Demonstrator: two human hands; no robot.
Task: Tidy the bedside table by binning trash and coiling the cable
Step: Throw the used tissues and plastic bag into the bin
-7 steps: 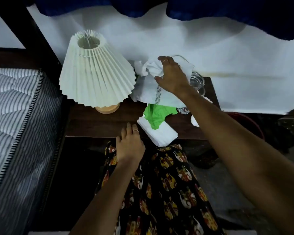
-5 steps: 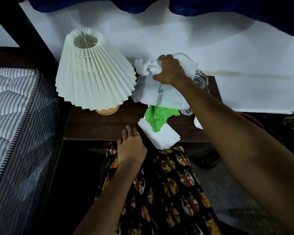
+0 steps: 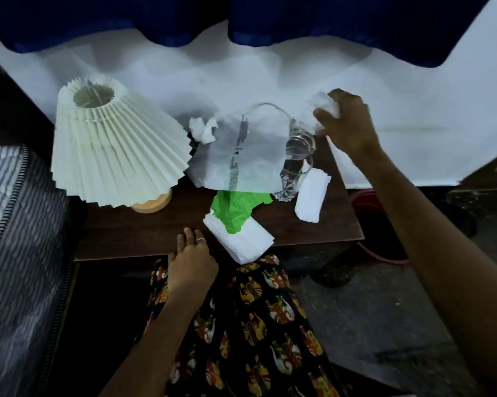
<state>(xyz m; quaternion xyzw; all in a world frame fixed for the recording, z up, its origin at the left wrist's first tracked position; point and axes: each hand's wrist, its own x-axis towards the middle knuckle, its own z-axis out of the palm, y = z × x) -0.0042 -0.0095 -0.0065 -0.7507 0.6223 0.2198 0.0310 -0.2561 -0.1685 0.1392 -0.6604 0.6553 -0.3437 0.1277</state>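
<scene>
Dark wood, this bedside table (image 3: pixel 132 239), pushed up against a white sheet under a blue curtain, mattress off to one side. Biggest thing on it is the pleated lamp (image 3: pixel 112 147), tilted, shade leaning toward the clutter. Next, the white plastic bag (image 3: pixel 241 156) sprawled across the back, with the cable (image 3: pixel 265 106) arching above it and down toward a crumpled clear bottle (image 3: pixel 294 164).

Right hand (image 3: pixel 347 124) is up at the far corner, fingers curled round a crumpled white wad (image 3: pixel 326 106). Left hand (image 3: pixel 191 263) rests at the front edge, fingers straight and together, holding nothing.

Now the danger: if that wad is part of the bag (hard to tell from here), a pull could drag bag, cable and bottle along, and a snagged cable might tug the lamp over. Smaller bits wait too: folded tissue (image 3: pixel 243 242) overhanging the front edge, ready to slide off, green wrapper (image 3: pixel 235 209), a folded white piece (image 3: pixel 311 196), another scrunched tissue (image 3: pixel 202 130).
</scene>
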